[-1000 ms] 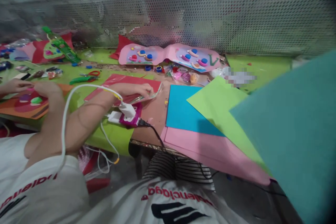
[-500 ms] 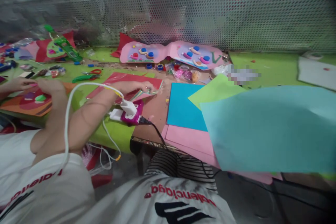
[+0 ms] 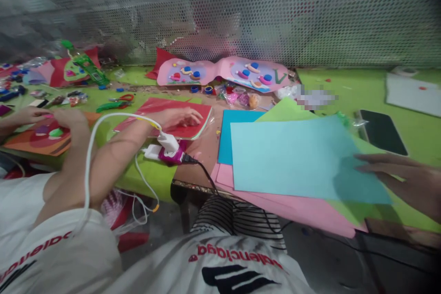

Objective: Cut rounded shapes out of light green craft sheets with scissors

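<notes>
My left hand [image 3: 181, 118] lies on a stack of red paper [image 3: 193, 129] partly in a clear sleeve, its fingers loosely spread and nothing gripped. At the right, my right hand [image 3: 403, 177] is over the right end of a light blue sheet [image 3: 285, 156], fingers stretched out and casting a shadow on it. The sheet lies flat over a darker blue sheet [image 3: 225, 140], green sheets [image 3: 289, 109] and pink sheets [image 3: 268, 200]. Between my hands sits a purple power adapter [image 3: 168, 154] with white plugs in it.
Another person's hands [image 3: 70, 121] work over an orange card [image 3: 55, 147] at the left. Red-handled scissors [image 3: 126, 98], a green bottle [image 3: 90, 69] and a pink decorated card [image 3: 255, 76] stand or lie farther back. A phone [image 3: 382, 132] lies right; a white cable [image 3: 90, 156] loops across my arm.
The light blue sheet, raised at the right before, now lies flat farther left, and my right hand shows. The red stack's lifted corner has gone down under my left hand.
</notes>
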`<state>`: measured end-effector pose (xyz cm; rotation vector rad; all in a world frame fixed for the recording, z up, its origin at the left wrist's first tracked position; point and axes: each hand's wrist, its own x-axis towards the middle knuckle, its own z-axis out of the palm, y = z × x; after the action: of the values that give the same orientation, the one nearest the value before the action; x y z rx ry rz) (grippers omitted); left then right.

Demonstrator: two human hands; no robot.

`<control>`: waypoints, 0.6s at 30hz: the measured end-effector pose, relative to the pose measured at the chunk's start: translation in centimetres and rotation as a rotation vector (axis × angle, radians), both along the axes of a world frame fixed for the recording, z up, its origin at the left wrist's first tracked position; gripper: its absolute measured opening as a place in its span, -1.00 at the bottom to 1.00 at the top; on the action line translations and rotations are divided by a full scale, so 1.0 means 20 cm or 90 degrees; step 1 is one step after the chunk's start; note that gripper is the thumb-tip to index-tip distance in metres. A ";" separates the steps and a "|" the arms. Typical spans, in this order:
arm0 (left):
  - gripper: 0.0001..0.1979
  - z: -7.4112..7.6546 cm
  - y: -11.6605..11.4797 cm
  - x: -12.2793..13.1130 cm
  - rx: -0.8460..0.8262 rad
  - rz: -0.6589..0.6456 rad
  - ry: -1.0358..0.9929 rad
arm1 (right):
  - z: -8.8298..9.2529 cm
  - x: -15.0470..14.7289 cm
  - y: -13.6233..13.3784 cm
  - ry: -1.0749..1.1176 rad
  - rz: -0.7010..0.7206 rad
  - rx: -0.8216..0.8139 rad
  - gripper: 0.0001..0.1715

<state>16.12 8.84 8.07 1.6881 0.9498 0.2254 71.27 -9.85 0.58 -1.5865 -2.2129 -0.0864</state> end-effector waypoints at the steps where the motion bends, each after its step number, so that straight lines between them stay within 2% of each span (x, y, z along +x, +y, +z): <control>1: -0.50 -0.01 0.00 -0.02 -0.016 0.003 -0.016 | -0.05 0.06 0.01 -0.005 0.011 -0.015 -0.47; 3: -0.50 -0.01 -0.01 -0.08 -0.003 -0.013 -0.004 | -0.11 0.12 0.03 -0.003 0.020 -0.040 -0.47; 5: -0.52 0.01 -0.02 -0.17 0.061 -0.032 0.058 | -0.14 0.12 0.03 -0.006 0.033 -0.046 -0.45; 9: -0.37 0.08 -0.09 -0.42 0.190 -0.058 0.252 | -0.09 0.00 -0.01 -0.001 0.054 0.007 -0.43; 11: -0.35 0.08 -0.14 -0.53 0.248 -0.061 0.359 | -0.07 -0.08 -0.04 -0.002 0.054 0.023 -0.49; 14: -0.30 0.04 -0.19 -0.64 0.345 -0.062 0.456 | -0.07 -0.20 -0.08 -0.012 0.031 -0.004 -0.58; 16: -0.35 -0.01 -0.20 -0.66 0.437 -0.056 0.534 | -0.09 -0.25 -0.10 -0.019 0.030 -0.035 -0.61; 18: -0.39 -0.05 -0.19 -0.67 0.486 -0.049 0.575 | -0.10 -0.28 -0.11 -0.025 0.022 -0.047 -0.62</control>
<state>2.82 4.98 7.10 2.6098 1.5728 -0.3099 65.75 -12.08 -1.48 -1.5966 -2.2981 -0.0265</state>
